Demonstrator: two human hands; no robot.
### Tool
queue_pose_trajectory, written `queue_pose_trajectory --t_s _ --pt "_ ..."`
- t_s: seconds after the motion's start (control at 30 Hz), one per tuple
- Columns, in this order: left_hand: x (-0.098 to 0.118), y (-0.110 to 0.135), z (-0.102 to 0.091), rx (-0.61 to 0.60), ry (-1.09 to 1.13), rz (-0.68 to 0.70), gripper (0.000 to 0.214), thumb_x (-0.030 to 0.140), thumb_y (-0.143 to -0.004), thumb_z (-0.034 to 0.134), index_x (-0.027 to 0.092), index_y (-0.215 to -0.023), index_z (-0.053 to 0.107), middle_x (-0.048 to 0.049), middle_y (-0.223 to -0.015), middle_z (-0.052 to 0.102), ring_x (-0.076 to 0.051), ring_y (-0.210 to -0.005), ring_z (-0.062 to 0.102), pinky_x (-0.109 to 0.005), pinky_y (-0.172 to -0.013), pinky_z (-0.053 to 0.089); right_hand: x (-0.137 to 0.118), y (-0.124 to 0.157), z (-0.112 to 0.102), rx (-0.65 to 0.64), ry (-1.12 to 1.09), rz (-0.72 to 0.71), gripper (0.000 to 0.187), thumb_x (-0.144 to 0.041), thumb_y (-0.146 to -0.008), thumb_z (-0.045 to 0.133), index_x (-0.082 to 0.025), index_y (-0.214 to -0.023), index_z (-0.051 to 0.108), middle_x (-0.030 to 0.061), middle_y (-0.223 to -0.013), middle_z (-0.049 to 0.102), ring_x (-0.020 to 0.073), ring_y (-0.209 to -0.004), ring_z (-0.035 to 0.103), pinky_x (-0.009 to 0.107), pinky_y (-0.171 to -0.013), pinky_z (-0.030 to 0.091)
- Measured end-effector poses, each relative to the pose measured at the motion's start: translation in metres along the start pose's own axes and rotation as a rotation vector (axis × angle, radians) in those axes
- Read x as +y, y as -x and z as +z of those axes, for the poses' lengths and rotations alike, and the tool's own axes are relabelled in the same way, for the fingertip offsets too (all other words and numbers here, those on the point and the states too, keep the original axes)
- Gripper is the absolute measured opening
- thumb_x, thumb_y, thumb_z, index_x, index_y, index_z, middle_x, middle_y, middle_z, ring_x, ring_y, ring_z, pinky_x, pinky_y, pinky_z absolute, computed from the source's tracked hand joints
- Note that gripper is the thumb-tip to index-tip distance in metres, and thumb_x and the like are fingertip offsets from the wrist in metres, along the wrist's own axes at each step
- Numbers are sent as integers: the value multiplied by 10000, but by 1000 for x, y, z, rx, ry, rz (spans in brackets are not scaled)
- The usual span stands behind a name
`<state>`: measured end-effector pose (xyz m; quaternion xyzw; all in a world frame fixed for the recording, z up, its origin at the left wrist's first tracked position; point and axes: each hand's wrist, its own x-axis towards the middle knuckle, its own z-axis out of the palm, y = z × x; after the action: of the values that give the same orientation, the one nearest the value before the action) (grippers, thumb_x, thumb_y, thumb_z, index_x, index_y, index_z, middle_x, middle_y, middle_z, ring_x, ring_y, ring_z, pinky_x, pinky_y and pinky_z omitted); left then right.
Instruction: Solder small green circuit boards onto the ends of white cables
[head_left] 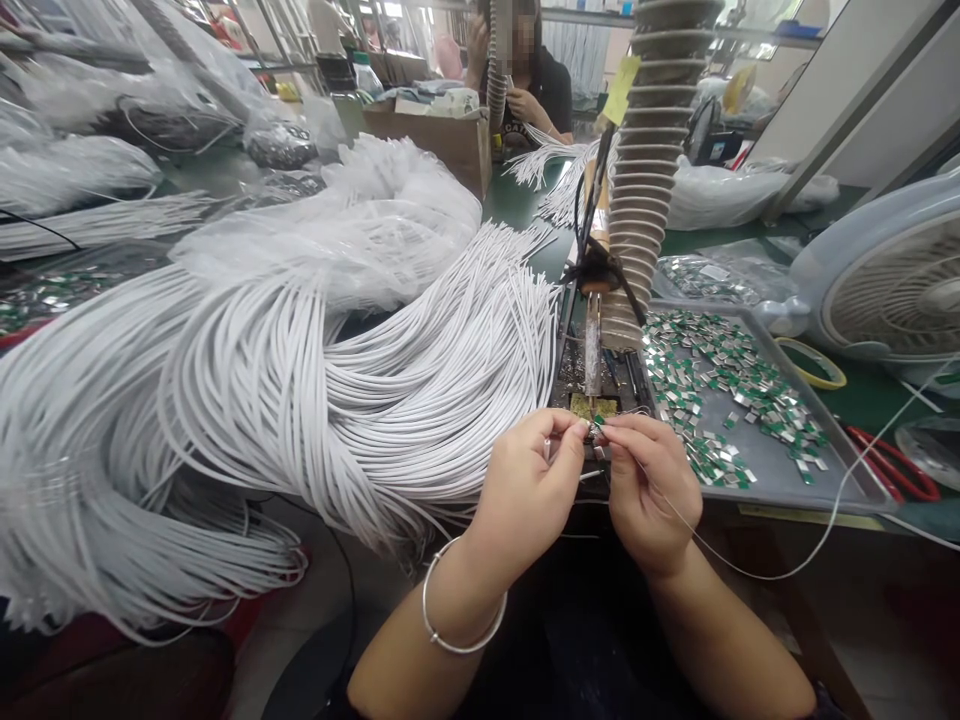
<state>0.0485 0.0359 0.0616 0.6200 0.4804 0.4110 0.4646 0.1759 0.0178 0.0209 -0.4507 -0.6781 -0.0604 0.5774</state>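
Note:
My left hand, with a bangle on its wrist, is closed in a pinch on what looks like a white cable; a short pale piece shows inside the curled fingers. Opposite it, my right hand pinches a thin solder wire that loops away to the right. Between the fingertips is a small green circuit board, partly hidden by the fingers. Right above the fingertips a soldering iron points down, its tip over a yellowish cleaning sponge. Which hand supports the board I cannot tell.
A big bundle of white cables covers the left side, with plastic bags behind. On the right stand a grey tray of small circuit boards, red-handled scissors and a fan. A ribbed hose hangs close by. Another person sits opposite.

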Motion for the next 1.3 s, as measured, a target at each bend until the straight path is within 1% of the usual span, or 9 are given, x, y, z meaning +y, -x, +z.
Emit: queue_pose_trajectory --t_s 0.37,0.47,0.6,0.8,0.93,1.03,1.17,1.23,1.3 --pt "-6 1 1 -25 6 -71 203 307 -851 503 143 -806 615 -36 -750 636 -141 -666 560 -261 -642 441 -1 5 -3 -56 -42 66 230 -48 -822 485 -194 -953 605 69 -906 640 170 -828 631 327 -672 554" --pt "-8 3 2 -29 -14 -51 191 298 -861 490 155 -810 607 -26 -741 630 -140 -664 556 -261 -642 436 -1 8 -4 -77 -44 76 221 -67 -830 473 -195 -957 601 73 -898 644 181 -844 633 356 -706 553" --pt "-15 10 0 -58 -76 -5 210 273 -909 398 176 -869 580 -38 -810 638 -150 -735 583 -272 -686 447 -3 11 -7 -86 -56 76 218 -73 -833 463 -191 -957 598 73 -877 646 183 -840 635 356 -710 551" --pt "-20 24 -7 -110 -260 83 224 245 -938 320 189 -1062 498 -72 -994 605 -169 -915 576 -305 -821 440 -5 17 -14 -144 -100 91 231 -56 -827 464 -180 -974 593 73 -885 636 173 -828 630 339 -708 543" --pt "-19 29 -11 -69 -348 130 237 210 -934 310 176 -1106 470 -98 -1082 572 -185 -1036 534 -333 -916 399 -7 21 -25 -150 -90 88 246 -65 -834 457 -191 -1002 586 60 -867 636 173 -812 628 337 -701 540" --pt "-18 31 -13 -45 -349 118 236 220 -930 321 177 -1109 469 -105 -1095 563 -194 -1053 522 -343 -922 390 -5 18 -36 -120 -20 120 264 -74 -845 450 -206 -1035 576 32 -814 630 153 -744 619 314 -681 529" --pt "-20 30 -14 -103 -171 -8 225 309 -936 338 208 -1052 503 -60 -952 593 -174 -908 558 -313 -810 426 14 -2 -52 -118 247 187 219 -128 -877 419 -201 -1013 575 30 -800 625 142 -706 606 291 -673 509" --pt "-22 27 -12 -169 -26 -97 239 362 -929 354 207 -990 525 -25 -818 575 -146 -753 545 -280 -686 429 29 -16 -59 -193 349 189 204 -164 -884 402 -206 -973 580 40 -816 628 160 -738 610 307 -691 501" --pt "-24 24 -10 -214 112 -171 234 384 -912 389 194 -913 526 18 -690 502 -109 -604 466 -244 -569 385 45 -27 -62 -296 442 196 168 -183 -860 439 -207 -938 585 52 -845 638 185 -780 611 324 -702 491"
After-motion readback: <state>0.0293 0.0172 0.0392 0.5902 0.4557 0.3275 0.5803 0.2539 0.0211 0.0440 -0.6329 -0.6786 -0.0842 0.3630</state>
